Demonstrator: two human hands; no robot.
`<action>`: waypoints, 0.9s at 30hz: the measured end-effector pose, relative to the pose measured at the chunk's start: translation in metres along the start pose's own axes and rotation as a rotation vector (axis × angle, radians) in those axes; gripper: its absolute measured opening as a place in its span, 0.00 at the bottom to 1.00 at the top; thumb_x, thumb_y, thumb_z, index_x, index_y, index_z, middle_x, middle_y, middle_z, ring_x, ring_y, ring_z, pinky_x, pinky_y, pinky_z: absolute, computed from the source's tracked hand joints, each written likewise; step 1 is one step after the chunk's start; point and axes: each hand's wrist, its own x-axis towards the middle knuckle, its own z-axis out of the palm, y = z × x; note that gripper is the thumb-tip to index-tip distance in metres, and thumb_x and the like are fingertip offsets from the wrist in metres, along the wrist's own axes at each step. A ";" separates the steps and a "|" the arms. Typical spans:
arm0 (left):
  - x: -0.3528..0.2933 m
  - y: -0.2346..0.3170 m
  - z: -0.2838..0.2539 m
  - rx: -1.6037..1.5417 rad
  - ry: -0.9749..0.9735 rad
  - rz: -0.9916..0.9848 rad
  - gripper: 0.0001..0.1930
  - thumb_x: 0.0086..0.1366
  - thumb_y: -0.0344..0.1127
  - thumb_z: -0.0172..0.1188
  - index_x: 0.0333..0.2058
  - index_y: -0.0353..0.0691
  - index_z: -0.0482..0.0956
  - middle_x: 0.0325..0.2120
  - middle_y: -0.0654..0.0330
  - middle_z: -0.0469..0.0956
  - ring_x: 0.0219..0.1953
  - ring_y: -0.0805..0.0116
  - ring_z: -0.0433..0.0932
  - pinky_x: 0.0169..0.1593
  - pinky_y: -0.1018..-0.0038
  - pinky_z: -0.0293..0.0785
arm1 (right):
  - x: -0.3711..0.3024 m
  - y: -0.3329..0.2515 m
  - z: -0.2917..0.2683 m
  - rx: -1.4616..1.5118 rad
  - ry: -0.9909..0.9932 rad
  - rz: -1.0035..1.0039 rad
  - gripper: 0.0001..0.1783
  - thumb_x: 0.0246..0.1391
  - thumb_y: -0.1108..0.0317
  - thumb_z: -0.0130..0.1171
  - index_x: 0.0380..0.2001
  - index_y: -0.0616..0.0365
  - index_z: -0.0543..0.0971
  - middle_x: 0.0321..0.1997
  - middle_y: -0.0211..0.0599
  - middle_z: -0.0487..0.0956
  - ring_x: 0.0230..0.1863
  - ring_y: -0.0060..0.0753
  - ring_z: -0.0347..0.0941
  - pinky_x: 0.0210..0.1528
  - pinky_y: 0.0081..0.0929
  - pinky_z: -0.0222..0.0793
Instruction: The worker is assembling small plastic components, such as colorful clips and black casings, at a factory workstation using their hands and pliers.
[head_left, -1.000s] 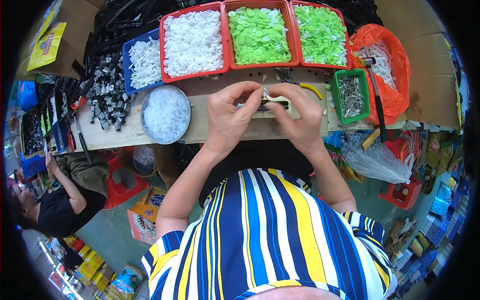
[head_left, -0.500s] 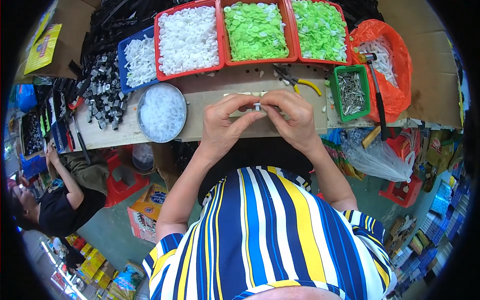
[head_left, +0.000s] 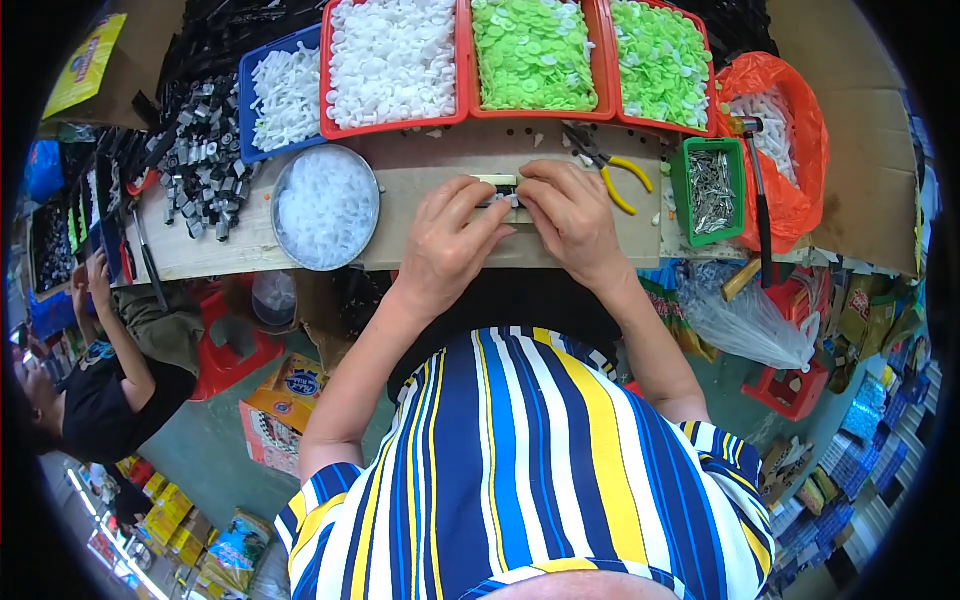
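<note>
On the left of the desk point(head_left: 405, 160), black and silver bits point(head_left: 200, 165) lie in a heap, just beside a blue tray point(head_left: 245, 110) of white sticks. Next comes a round metal dish point(head_left: 376, 225) full of cloudy white bits. Then the left hand point(head_left: 446, 232) pinches a small black piece point(head_left: 508, 187), though the fingers hide some of it. The black piece is in front of the red bins, by a pale block point(head_left: 497, 179), with a tiny white part point(head_left: 513, 200) at its near side. The right hand point(head_left: 577, 222) pinches that white part with its fingertips. To do this well, I think the left hand should keep the black piece very still, and the right hand should line up the white part and push gently and straight, so it won't tip or pop away. Further right are yellow-handled pliers point(head_left: 628, 185), near a green box point(head_left: 683, 195) of metal bits.
</note>
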 end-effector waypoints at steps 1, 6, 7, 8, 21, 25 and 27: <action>-0.001 0.000 0.001 0.003 -0.010 0.015 0.19 0.48 0.27 0.71 0.42 0.37 0.81 0.41 0.54 0.77 0.46 0.52 0.76 0.48 0.61 0.74 | 0.000 0.000 0.001 0.002 -0.003 -0.001 0.07 0.49 0.72 0.60 0.34 0.58 0.79 0.42 0.33 0.78 0.45 0.35 0.76 0.42 0.32 0.63; -0.003 -0.003 0.002 0.033 -0.018 0.052 0.18 0.50 0.31 0.69 0.42 0.37 0.80 0.42 0.54 0.76 0.48 0.53 0.75 0.49 0.60 0.72 | 0.002 -0.002 0.004 -0.002 -0.003 0.012 0.08 0.48 0.72 0.61 0.34 0.57 0.78 0.42 0.32 0.78 0.46 0.34 0.75 0.45 0.32 0.62; -0.003 -0.004 0.003 0.029 -0.025 0.051 0.18 0.50 0.31 0.69 0.42 0.37 0.80 0.42 0.54 0.76 0.48 0.53 0.75 0.49 0.60 0.72 | 0.002 -0.002 0.005 0.000 -0.003 0.013 0.08 0.48 0.72 0.61 0.34 0.57 0.78 0.42 0.32 0.78 0.46 0.34 0.75 0.45 0.32 0.62; -0.003 -0.004 0.003 0.030 -0.027 0.049 0.18 0.50 0.31 0.69 0.42 0.37 0.80 0.42 0.54 0.76 0.48 0.53 0.75 0.49 0.60 0.72 | 0.002 -0.003 0.006 0.000 -0.004 0.014 0.08 0.48 0.72 0.61 0.34 0.57 0.78 0.42 0.32 0.78 0.46 0.34 0.75 0.45 0.32 0.62; -0.001 0.000 0.008 0.085 -0.039 0.042 0.15 0.52 0.31 0.68 0.39 0.36 0.80 0.41 0.55 0.75 0.46 0.54 0.75 0.48 0.61 0.72 | 0.004 0.004 0.003 0.067 -0.045 0.012 0.08 0.49 0.72 0.62 0.34 0.56 0.77 0.42 0.32 0.77 0.46 0.34 0.74 0.45 0.33 0.63; 0.000 0.000 0.011 0.098 -0.013 0.048 0.13 0.53 0.31 0.68 0.38 0.37 0.80 0.40 0.57 0.76 0.46 0.56 0.75 0.46 0.63 0.71 | 0.004 0.003 0.000 0.070 -0.058 0.049 0.07 0.50 0.72 0.62 0.34 0.56 0.77 0.42 0.32 0.77 0.46 0.35 0.74 0.46 0.33 0.63; 0.002 -0.001 0.009 0.114 -0.013 0.053 0.13 0.53 0.31 0.67 0.38 0.37 0.80 0.40 0.57 0.76 0.45 0.57 0.75 0.46 0.63 0.71 | 0.005 0.003 -0.005 0.063 -0.062 0.058 0.07 0.49 0.74 0.63 0.33 0.57 0.77 0.41 0.34 0.78 0.45 0.37 0.75 0.45 0.34 0.66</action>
